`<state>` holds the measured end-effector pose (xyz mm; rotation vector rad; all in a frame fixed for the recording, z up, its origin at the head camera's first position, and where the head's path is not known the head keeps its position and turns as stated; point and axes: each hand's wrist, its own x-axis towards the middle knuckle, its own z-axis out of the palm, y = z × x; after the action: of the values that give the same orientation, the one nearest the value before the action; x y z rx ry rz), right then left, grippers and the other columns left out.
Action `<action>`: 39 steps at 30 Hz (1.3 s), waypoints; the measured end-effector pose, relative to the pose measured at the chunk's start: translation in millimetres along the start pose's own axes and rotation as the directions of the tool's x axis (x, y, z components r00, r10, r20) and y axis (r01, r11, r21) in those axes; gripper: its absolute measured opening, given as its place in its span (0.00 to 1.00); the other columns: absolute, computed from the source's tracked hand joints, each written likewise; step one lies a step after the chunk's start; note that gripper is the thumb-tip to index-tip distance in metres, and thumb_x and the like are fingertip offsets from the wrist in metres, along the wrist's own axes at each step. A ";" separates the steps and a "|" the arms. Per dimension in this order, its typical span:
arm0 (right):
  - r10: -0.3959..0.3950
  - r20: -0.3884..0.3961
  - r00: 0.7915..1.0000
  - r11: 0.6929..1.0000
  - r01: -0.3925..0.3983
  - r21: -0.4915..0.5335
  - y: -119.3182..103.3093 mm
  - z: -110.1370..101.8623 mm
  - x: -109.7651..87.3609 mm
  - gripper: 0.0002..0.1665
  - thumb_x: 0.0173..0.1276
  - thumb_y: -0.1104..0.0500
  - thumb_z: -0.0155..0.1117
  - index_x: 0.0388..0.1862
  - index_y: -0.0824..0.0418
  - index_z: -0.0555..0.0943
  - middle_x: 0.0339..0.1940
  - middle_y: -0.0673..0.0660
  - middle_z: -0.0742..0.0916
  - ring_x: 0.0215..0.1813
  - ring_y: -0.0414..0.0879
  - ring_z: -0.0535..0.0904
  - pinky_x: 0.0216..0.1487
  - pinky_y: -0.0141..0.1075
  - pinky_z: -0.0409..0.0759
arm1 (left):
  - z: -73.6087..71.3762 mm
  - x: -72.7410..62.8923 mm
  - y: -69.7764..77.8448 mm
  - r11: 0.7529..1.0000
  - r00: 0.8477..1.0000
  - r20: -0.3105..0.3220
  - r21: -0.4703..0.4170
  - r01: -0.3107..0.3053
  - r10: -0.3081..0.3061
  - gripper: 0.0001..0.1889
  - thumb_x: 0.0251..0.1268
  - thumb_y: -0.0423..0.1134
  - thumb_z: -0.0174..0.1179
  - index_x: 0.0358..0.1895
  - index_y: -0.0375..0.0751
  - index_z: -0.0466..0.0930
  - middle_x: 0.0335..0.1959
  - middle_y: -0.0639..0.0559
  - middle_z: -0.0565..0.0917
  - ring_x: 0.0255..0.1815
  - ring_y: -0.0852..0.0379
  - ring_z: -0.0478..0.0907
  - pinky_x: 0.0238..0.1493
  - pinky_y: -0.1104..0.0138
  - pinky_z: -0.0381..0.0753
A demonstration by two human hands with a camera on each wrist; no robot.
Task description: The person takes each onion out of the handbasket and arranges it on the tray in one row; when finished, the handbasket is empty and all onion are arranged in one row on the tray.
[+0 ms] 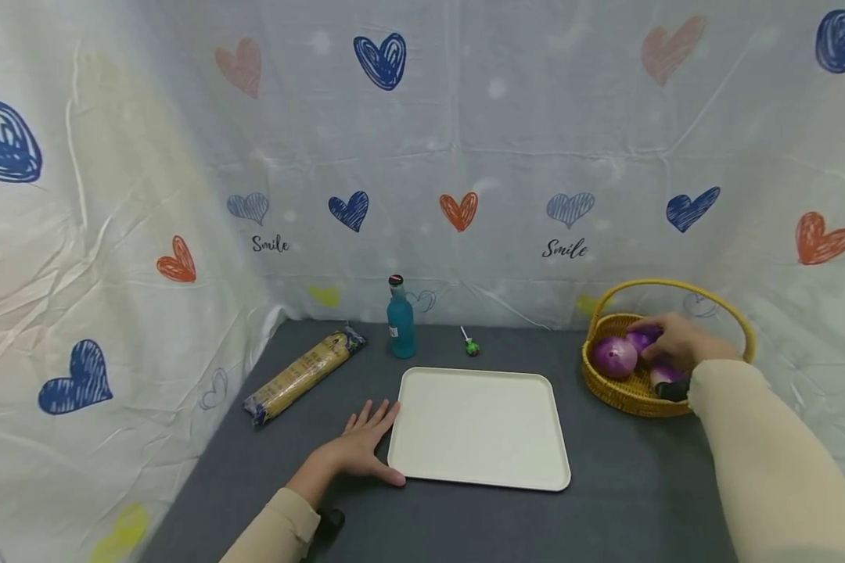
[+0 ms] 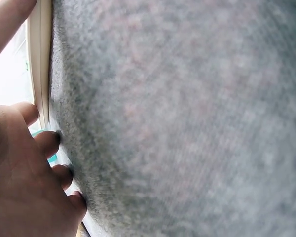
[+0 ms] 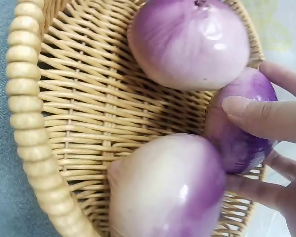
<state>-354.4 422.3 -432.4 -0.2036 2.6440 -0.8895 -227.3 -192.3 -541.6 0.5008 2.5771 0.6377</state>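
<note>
In the head view my right hand (image 1: 679,342) reaches into a yellow wicker basket (image 1: 634,405) at the right. Seen from the right wrist, its thumb and fingers grip a purple onion (image 3: 233,148) by the basket's far wall. Two more onions lie beside it, one upper onion (image 3: 187,47) and one lower, paler onion (image 3: 163,190). My left hand (image 1: 357,451) rests with spread fingers at the left edge of a white rectangular tray (image 1: 479,430). Its thumb and index finger touch the tray's rim; the palm faces the dark tabletop.
Left of the tray lies a long yellow-and-blue packet (image 1: 306,374), set at a slant. A blue bottle (image 1: 400,322) stands behind the tray, with a green lollipop (image 1: 472,346) to its right. A white curtain with printed hearts (image 1: 459,211) hangs behind the dark table (image 1: 634,485).
</note>
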 end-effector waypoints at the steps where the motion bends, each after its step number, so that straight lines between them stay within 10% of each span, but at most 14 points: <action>1: -0.008 -0.008 1.000 1.000 0.008 -0.016 -0.8 -1.6 -0.5 0.36 0.66 0.64 0.70 0.72 0.68 0.71 0.66 0.79 0.72 0.62 0.68 0.73 0.57 0.54 0.80 | -1.6 -1.2 1.7 1.000 1.000 0.002 0.006 0.005 -0.005 0.71 0.40 0.77 0.70 0.84 0.57 0.36 0.85 0.46 0.39 0.84 0.37 0.27 0.78 0.37 0.33; 39: -0.248 -0.216 0.944 0.965 0.223 -0.136 -76.8 20.2 -66.3 0.36 0.63 0.47 0.76 0.69 0.49 0.78 0.69 0.66 0.76 0.66 0.66 0.71 0.62 0.67 0.72 | -3.3 -4.9 8.2 1.000 1.000 -0.017 -0.017 0.011 -0.011 0.73 0.33 0.80 0.70 0.84 0.55 0.41 0.84 0.43 0.44 0.83 0.35 0.30 0.77 0.35 0.34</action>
<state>-283.3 366.0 -382.5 -0.4812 2.9344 -0.8882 -222.8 -188.8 -533.3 0.4772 2.5865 0.6617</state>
